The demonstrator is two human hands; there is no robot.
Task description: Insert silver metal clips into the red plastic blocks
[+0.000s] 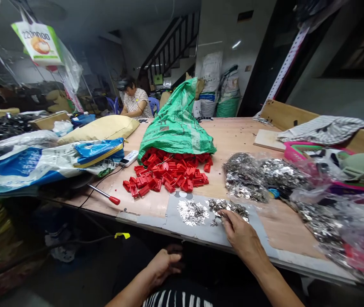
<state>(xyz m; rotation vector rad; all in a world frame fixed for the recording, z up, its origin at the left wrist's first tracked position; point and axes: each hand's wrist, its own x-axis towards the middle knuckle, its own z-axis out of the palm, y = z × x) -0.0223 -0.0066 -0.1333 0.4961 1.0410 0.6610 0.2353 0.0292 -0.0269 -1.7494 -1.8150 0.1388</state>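
Metal pieces (pixel 220 208): head view, two small heaps on the grey mat (pixel 175 222) at the table's (pixel 233 136) near edge. I see my right hand (pixel 239 232) with fingertips on the darker heap; I cannot tell its grip. Left hand (pixel 165 264) is curled shut below the edge. The bulk sits in clear bags (pixel 248 175); red clips (pixel 169 175) spill from the green sack (pixel 177 123).

Small silvery metal pieces (pixel 193 212), two loose heaps, side by side on grey mat (pixel 172 224)
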